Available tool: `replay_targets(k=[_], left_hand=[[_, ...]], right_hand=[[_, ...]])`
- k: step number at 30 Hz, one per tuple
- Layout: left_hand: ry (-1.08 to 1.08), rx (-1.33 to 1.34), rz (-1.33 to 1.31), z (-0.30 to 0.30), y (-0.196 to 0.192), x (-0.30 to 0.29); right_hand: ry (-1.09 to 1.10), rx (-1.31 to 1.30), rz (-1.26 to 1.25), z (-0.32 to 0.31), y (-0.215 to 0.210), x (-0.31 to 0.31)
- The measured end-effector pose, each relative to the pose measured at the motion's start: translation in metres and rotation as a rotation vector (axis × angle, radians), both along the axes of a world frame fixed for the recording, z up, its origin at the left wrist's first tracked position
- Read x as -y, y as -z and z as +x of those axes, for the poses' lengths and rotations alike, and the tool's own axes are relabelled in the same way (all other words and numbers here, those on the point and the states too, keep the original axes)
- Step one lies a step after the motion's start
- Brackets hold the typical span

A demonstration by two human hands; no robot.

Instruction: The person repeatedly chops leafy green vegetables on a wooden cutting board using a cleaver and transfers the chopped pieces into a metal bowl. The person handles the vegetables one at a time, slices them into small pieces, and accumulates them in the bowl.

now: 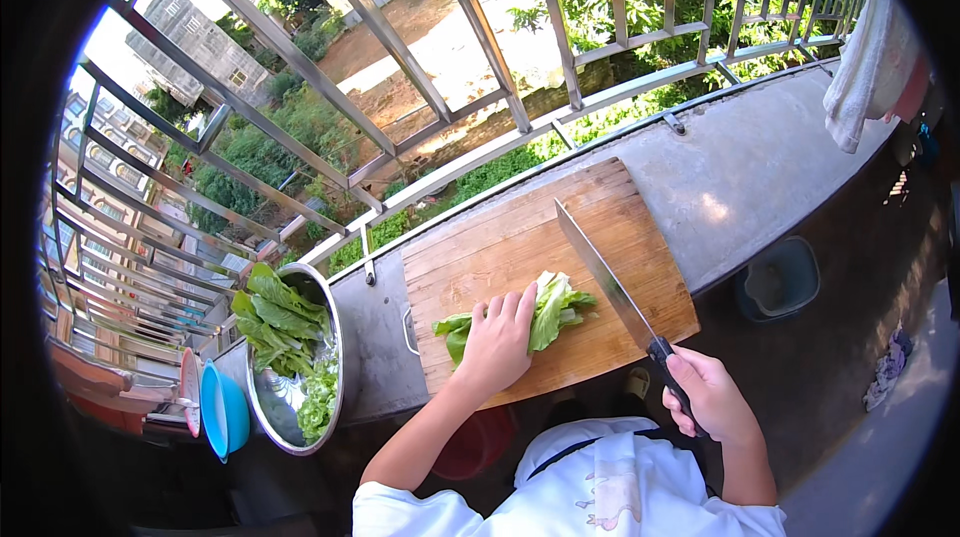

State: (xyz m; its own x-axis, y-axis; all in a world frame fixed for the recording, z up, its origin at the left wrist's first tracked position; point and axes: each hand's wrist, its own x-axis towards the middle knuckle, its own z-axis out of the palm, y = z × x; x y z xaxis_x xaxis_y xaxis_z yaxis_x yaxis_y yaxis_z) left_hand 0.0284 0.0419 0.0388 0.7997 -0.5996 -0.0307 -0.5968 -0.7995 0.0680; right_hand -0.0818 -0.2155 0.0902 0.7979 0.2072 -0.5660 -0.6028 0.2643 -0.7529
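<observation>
**Grip on the knife, blade lying right of the greens**

The right hand [712,395] has its grip clenched round the dark handle of a cleaver [608,275], whose long blade runs up and away to the left, its far tip over the middle of the wooden cutting board [480,257]. The left hand [497,337] lies palm down on a bunch of leafy greens [553,309], fingers pressed flat over it rather than curled round it, so that grip is a pinning hold, not a closed fist.

The bunch lies near the board's near edge, its long axis running left to right; the pale stem end pokes out past the fingertips toward the blade. The blade sits just beside that free end, on its right, crossing the bunch's axis at a steep angle. The left hand is the nearer one to the greens; the right meets them only through the knife.

Left of the board on the grey surface [740,167], a steel bowl [335,357] holds more leaves
</observation>
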Motion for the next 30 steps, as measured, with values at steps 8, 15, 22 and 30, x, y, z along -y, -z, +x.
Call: replay_targets(k=[8, 15, 22, 30], left_hand=[[-0.164, 0.141, -0.213, -0.012, 0.004, 0.016], [-0.14, 0.167, -0.124, -0.011, 0.018, 0.033], [-0.084, 0.291, -0.117, -0.02, 0.017, 0.036], [-0.165, 0.281, -0.049, -0.02, 0.028, 0.042]], right_hand=[[-0.022, -0.013, 0.03, -0.001, 0.007, -0.012], [-0.057, 0.008, -0.013, 0.011, 0.011, -0.019], [-0.026, 0.013, -0.006, 0.008, 0.001, -0.011], [-0.026, 0.082, -0.134, -0.024, -0.019, -0.012]])
